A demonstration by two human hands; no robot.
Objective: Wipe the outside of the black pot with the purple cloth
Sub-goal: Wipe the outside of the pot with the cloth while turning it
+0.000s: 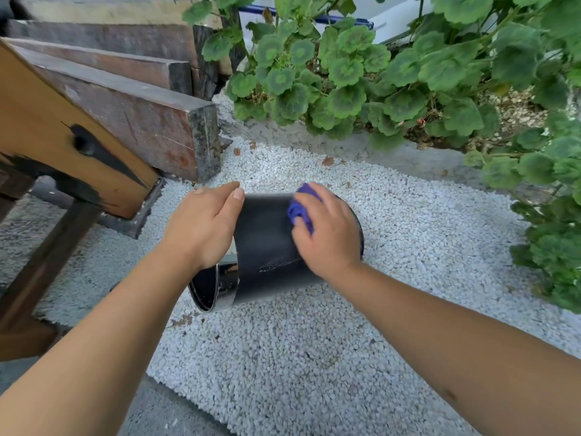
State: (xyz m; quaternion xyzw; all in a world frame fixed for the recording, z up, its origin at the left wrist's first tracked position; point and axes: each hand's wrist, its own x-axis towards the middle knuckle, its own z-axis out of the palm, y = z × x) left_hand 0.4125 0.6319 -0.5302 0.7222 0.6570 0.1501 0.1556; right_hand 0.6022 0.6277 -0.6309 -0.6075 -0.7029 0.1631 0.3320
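The black pot (267,243) lies on its side over white gravel, its open mouth toward the lower left and its base toward the right. My left hand (201,225) grips the pot's wall near the mouth end, fingers curled over the top. My right hand (327,231) holds the bunched purple cloth (300,209) and presses it against the pot's outer wall near the base. A scuffed pale patch shows low on the pot's side. Most of the cloth is hidden under my right hand.
White gravel (314,341) covers the ground around the pot. Stacked wooden beams (132,99) and an orange-brown timber frame (63,143) stand at the left. Leafy green plants (393,77) fill the back and right edge. Grey concrete (163,413) lies at the lower left.
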